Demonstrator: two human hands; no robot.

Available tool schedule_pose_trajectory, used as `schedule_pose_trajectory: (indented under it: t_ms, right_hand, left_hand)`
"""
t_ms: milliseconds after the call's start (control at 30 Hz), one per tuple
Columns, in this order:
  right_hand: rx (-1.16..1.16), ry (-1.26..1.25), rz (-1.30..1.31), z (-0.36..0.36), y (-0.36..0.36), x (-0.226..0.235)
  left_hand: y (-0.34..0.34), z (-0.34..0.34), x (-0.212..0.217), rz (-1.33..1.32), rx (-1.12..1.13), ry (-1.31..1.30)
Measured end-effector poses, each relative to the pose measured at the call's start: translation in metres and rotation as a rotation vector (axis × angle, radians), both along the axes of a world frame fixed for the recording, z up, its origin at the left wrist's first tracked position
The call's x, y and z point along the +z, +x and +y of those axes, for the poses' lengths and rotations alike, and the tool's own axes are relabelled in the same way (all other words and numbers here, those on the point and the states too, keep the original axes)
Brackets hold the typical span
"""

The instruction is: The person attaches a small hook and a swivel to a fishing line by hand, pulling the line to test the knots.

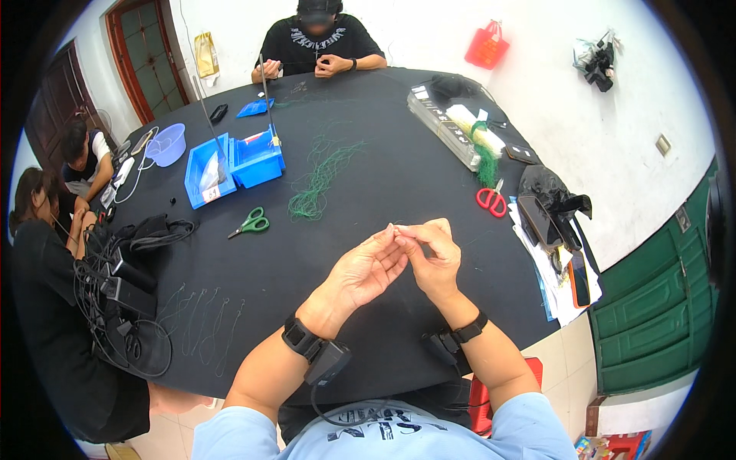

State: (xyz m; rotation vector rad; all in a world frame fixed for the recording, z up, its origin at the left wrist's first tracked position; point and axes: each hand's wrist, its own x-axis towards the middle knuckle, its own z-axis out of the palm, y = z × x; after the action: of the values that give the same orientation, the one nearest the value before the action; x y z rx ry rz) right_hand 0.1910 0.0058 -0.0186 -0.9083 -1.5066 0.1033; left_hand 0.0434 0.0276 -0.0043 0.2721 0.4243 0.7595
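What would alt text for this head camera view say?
Two bare hands, left hand and right hand, meet fingertip to fingertip over a black table. Green thread, green scissors and red scissors lie beyond.

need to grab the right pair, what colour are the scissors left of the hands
Green-handled scissors, clearest in the head view.
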Motion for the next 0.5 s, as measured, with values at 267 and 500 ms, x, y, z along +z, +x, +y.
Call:
schedule_pose_trajectory:
  t_ms: [267, 500]
  right_hand:
    - [0.065, -0.016, 0.069, -0.0012, 0.0052, 0.0038]
    - [0.129, -0.031, 0.138, -0.0029, 0.0084, 0.0048]
  left_hand:
    - [-0.0006, -0.0028, 0.0043, -0.028, -0.059, 0.020]
    - [-0.0004, -0.0036, 0.0021, -0.048, -0.140, 0.022]
